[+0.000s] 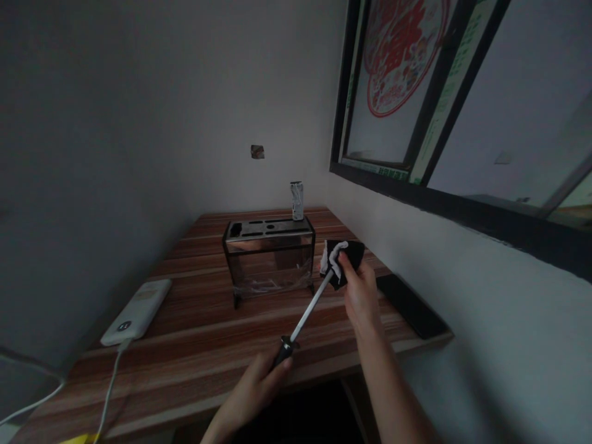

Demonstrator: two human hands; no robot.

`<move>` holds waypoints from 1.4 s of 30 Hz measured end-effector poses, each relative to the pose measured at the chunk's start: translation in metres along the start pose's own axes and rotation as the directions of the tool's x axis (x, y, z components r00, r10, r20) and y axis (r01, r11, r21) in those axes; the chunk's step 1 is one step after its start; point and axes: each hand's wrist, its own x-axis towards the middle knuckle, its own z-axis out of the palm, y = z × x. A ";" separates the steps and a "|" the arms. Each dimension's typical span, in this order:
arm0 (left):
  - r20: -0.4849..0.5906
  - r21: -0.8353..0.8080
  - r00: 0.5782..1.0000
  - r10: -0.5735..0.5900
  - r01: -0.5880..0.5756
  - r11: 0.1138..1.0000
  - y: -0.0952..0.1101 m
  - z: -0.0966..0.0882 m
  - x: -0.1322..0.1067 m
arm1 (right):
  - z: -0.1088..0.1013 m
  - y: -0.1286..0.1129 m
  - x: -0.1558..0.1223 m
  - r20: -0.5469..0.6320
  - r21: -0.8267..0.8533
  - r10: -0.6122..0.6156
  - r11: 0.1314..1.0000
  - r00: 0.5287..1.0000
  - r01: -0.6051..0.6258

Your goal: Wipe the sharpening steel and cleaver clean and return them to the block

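Observation:
A honing steel with a slim pale rod slants up to the right above the table's front part. My left hand is closed around its black handle. My right hand pinches a black and light-grey cloth, which covers the far end of the rod. Just left of the cloth stands a clear-sided knife block with a slotted top. I see no knives in the slots.
On the wooden table a white power bank with a cable lies left. A black phone-like slab lies by the right wall. A crumpled-looking silver packet stands at the block's back right. A dark-framed window is on the right.

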 end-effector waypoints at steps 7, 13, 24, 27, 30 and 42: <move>0.111 -0.175 0.990 -0.090 0.109 0.979 -0.004 0.005 0.004 | 0.004 0.034 -0.038 0.168 -0.212 0.107 0.975 0.980 -0.070; 0.079 -0.249 0.995 -0.067 0.084 0.965 0.002 0.006 0.006 | 0.009 0.041 -0.067 0.265 -0.352 0.194 0.932 0.945 -0.092; 0.024 -0.171 1.000 -0.015 0.019 0.985 -0.015 0.005 0.009 | 0.008 0.039 -0.084 0.306 -0.348 0.293 0.920 0.906 -0.180; 0.030 -0.142 0.999 0.013 -0.008 0.990 -0.012 0.004 0.010 | 0.008 0.038 -0.083 0.297 -0.315 0.296 0.928 0.908 -0.200; 0.028 -0.119 1.000 0.014 -0.011 0.993 -0.008 0.004 0.011 | 0.007 0.038 -0.079 0.245 -0.315 0.285 0.927 0.927 -0.202; 0.027 0.118 1.000 -0.002 -0.001 0.993 0.006 0.002 0.002 | -0.023 0.026 -0.026 0.155 -0.287 0.083 0.957 0.984 -0.036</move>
